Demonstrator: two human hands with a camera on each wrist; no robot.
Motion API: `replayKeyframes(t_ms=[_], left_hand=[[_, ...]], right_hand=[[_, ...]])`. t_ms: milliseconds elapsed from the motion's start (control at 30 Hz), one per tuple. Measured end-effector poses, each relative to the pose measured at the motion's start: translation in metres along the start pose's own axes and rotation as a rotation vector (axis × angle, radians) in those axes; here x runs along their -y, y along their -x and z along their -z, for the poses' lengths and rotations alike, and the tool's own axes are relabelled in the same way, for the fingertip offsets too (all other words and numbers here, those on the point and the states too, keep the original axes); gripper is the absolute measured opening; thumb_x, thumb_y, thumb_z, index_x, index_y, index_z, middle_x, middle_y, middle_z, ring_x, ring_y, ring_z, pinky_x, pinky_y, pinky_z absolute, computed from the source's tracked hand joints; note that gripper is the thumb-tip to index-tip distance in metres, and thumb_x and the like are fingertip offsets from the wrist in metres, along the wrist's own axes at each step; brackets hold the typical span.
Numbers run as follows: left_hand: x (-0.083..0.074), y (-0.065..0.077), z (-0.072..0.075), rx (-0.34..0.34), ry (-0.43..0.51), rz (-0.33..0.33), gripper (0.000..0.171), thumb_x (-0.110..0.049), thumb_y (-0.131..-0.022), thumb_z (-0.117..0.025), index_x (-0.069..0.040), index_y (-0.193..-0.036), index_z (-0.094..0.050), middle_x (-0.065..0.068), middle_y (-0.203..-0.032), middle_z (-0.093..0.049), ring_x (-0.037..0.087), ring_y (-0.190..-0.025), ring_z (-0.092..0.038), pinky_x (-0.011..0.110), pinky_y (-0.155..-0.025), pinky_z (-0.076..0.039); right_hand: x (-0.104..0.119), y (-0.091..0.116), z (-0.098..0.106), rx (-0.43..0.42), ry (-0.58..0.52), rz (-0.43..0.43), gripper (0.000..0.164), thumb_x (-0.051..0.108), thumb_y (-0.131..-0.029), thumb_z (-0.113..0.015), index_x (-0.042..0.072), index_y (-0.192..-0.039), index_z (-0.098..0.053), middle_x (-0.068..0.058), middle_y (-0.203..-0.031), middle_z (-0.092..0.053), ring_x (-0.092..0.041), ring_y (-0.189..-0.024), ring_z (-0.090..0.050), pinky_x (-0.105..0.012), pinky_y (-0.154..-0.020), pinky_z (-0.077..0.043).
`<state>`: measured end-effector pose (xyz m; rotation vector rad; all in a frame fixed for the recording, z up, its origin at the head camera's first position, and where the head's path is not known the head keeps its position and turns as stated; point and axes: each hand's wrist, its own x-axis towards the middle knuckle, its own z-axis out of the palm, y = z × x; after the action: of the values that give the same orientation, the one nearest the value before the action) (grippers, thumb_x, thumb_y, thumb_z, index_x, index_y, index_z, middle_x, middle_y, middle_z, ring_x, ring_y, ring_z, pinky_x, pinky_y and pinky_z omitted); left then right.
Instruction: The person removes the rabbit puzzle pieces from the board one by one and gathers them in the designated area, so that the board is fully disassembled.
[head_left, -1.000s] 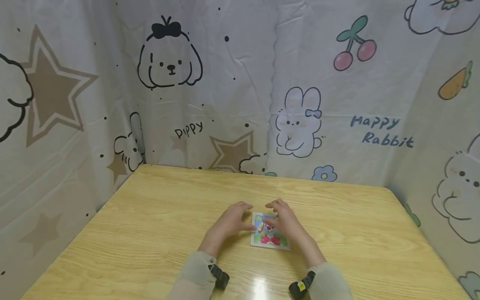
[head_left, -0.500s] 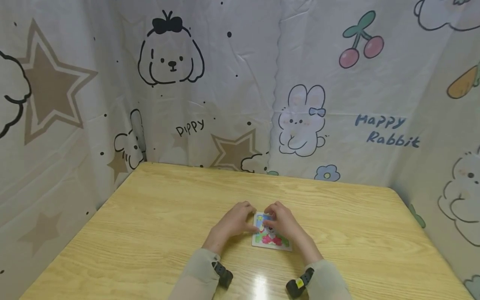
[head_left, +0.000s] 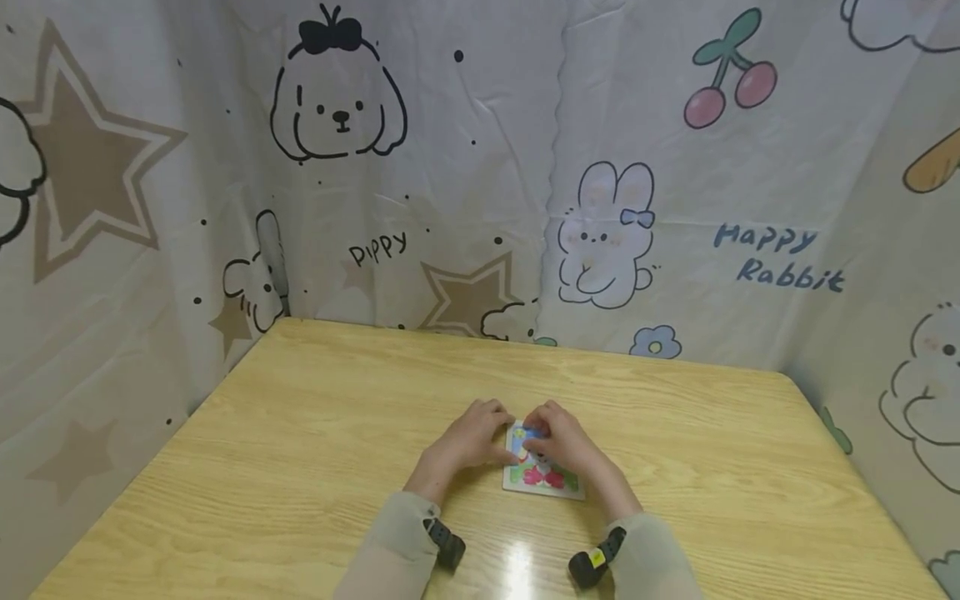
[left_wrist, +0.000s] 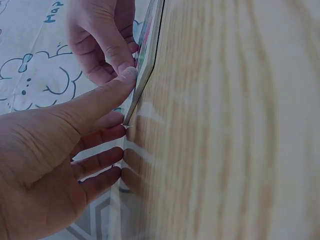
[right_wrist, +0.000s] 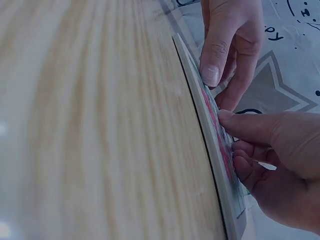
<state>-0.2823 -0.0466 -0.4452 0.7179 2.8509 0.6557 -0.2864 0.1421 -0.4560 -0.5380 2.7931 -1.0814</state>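
A small square picture board (head_left: 534, 482) lies flat on the table, showing a cartoon figure with pink-red parts, blue above and green below. My left hand (head_left: 467, 437) holds its far left corner, thumb on the left edge and index finger by the corner. In the left wrist view, the other fingers of this left hand (left_wrist: 47, 155) touch the tabletop. My right hand (head_left: 573, 442) reaches over the picture's upper part. The right wrist view has this right hand (right_wrist: 285, 160) with thumb and bent fingers touching the board's face (right_wrist: 212, 117); whether they pinch a loose piece is hidden.
The wood-grain table (head_left: 337, 433) spreads around the board. A white cloth (head_left: 465, 183) with cartoon prints hangs behind it and along both sides. Black wrist cameras sit on both cuffs, and light reflects off the table near the front.
My right fingers have come down and closed in on the picture's upper part. The left fingertips have moved in to the board's corner. The head view has shifted slightly.
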Motion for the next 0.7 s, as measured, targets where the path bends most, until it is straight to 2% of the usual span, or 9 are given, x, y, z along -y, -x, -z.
replayKeyframes(t_ms=[167, 433, 700], left_hand=[[-0.001, -0.0001, 0.0, 0.004, 0.01, 0.009, 0.063, -0.038, -0.081, -0.078, -0.007, -0.132, -0.059, 0.004, -0.129, -0.056, 0.02, -0.118, -0.047, 0.037, -0.106, -0.046], [-0.0023, 0.0, -0.0035, 0.012, 0.049, 0.045, 0.063, -0.035, -0.079, -0.08, -0.007, -0.132, -0.059, 0.005, -0.129, -0.055, 0.021, -0.119, -0.045, 0.039, -0.105, -0.046], [-0.0028, -0.0011, -0.0031, -0.003, 0.034, 0.019, 0.061, -0.035, -0.079, -0.08, -0.006, -0.13, -0.06, 0.005, -0.125, -0.056, 0.021, -0.116, -0.046, 0.038, -0.104, -0.047]], right_hand=[[0.0025, -0.0023, 0.0006, 0.017, -0.027, -0.027, 0.018, 0.007, -0.087, -0.072, 0.004, -0.103, -0.065, -0.006, -0.093, -0.054, -0.015, -0.082, -0.047, -0.019, -0.068, -0.04], [0.002, -0.0023, -0.0026, 0.031, -0.071, -0.057, 0.018, 0.008, -0.087, -0.071, 0.004, -0.103, -0.063, -0.007, -0.096, -0.053, -0.017, -0.086, -0.047, -0.022, -0.073, -0.041], [0.0023, -0.0025, -0.0007, 0.056, -0.113, -0.058, 0.018, 0.007, -0.09, -0.068, 0.003, -0.105, -0.058, -0.008, -0.099, -0.049, -0.018, -0.09, -0.044, -0.021, -0.073, -0.038]])
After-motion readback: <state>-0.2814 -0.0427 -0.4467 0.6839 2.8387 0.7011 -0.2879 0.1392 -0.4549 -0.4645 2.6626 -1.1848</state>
